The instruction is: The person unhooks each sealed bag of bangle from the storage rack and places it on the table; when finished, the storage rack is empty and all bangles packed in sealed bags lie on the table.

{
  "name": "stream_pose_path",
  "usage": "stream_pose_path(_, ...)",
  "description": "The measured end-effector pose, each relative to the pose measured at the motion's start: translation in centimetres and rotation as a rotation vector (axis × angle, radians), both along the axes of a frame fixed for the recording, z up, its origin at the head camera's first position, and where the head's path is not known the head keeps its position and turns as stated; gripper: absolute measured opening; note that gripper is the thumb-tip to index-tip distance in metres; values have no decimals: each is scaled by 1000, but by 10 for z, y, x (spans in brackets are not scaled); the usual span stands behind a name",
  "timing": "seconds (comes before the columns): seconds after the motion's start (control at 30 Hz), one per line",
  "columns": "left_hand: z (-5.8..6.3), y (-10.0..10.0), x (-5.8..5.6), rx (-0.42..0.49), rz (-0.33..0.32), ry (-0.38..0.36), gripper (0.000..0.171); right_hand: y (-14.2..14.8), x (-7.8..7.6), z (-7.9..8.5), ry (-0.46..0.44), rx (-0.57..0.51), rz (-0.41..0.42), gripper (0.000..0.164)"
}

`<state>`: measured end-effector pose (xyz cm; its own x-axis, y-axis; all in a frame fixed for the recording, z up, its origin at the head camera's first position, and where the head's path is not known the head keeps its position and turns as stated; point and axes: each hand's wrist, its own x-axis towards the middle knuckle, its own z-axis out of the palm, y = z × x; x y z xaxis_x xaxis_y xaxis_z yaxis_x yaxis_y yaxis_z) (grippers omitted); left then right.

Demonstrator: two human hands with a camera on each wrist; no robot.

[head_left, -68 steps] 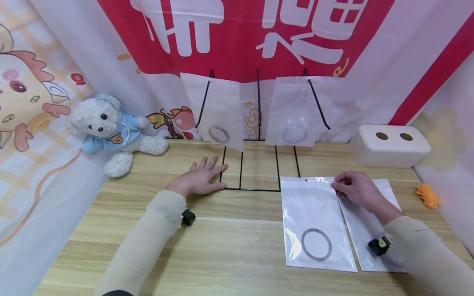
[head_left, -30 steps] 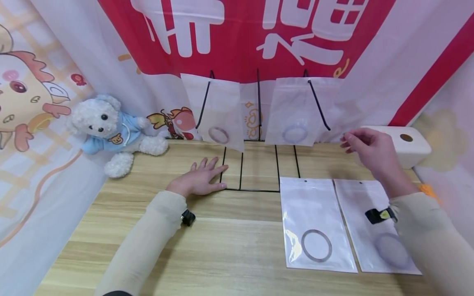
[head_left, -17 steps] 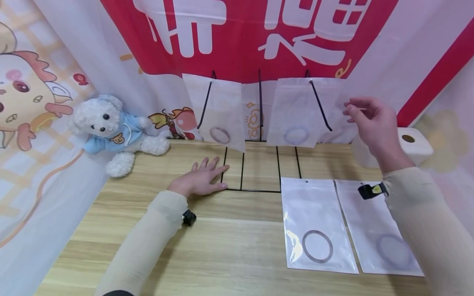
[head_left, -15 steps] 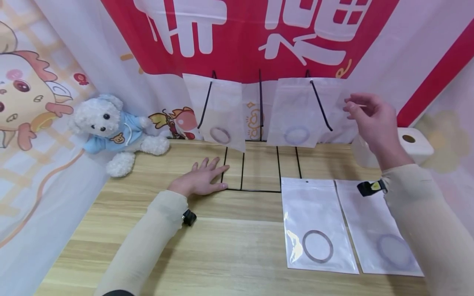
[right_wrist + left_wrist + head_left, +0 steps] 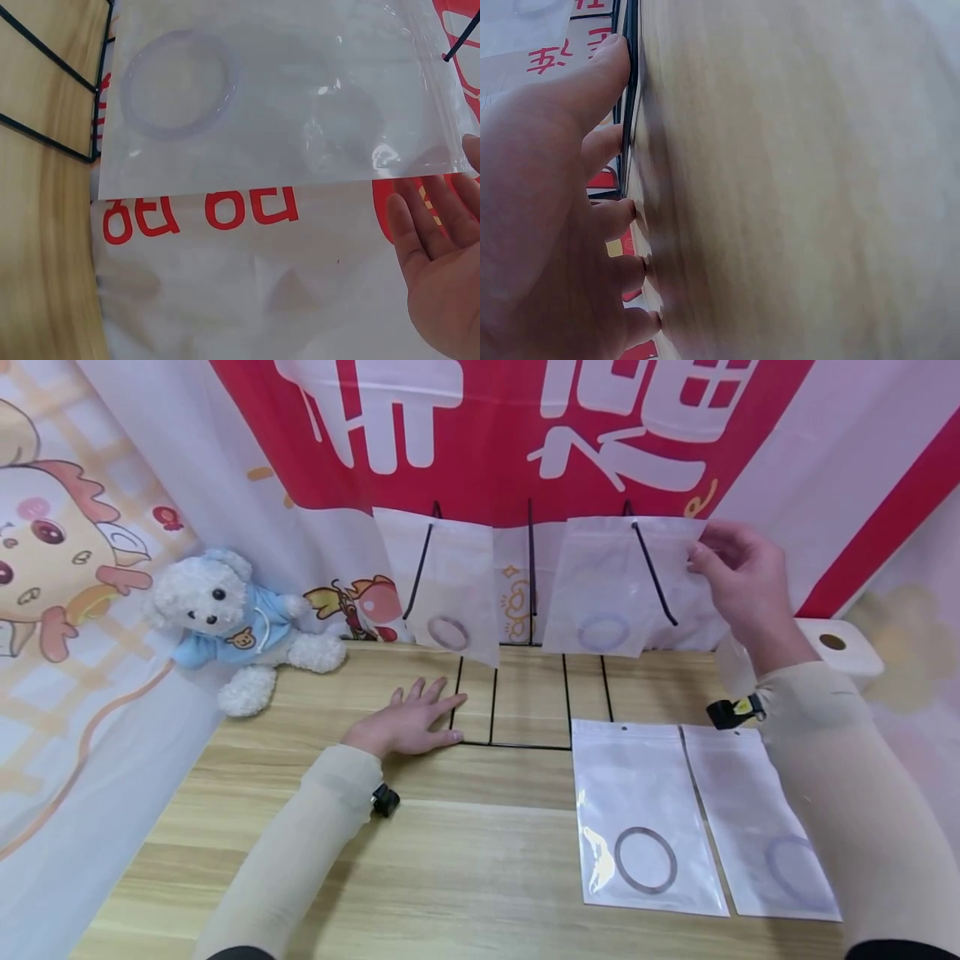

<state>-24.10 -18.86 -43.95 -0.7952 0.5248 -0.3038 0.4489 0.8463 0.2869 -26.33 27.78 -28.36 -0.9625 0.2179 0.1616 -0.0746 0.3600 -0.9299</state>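
My left hand (image 5: 408, 724) lies spread at the left end of the black wire rack's base (image 5: 517, 745); in the left wrist view its thumb (image 5: 604, 75) rests along the wire. Raised at the right is my right hand (image 5: 750, 581), at the upper right edge of a clear zip bag (image 5: 592, 577) hung on a rack hook. The right wrist view shows this bag with a pale purple bangle (image 5: 126, 90) inside. There, the fingers (image 5: 409, 232) reach behind the bag's edge and the thumb stands on its front side, apart from them.
Another bag (image 5: 450, 568) with a bangle hangs on the left hook; the middle hook (image 5: 531, 568) is bare. Two bagged bangles lie on the table, one bag (image 5: 637, 785) beside the other (image 5: 738, 802). A plush bear (image 5: 247, 627) sits left, a white box (image 5: 847, 647) right.
My right hand has left the bags on the table and moved up and left to the hanging right bag's edge. My left hand has stayed in place.
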Motion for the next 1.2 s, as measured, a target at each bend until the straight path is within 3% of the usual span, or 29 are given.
stream_pose_path(0.23,-1,0,-1,3,-1,-3,77,-3,-3,-2,-16,-69,-37,63)
stream_pose_path(0.7,1,0,-1,8,4,-16,77,-6,-1,-7,70,-203,-29,51)
stream_pose_path(1.2,1,1,-1,0,2,-14,78,-12,5,-5,89,-168,-92,54)
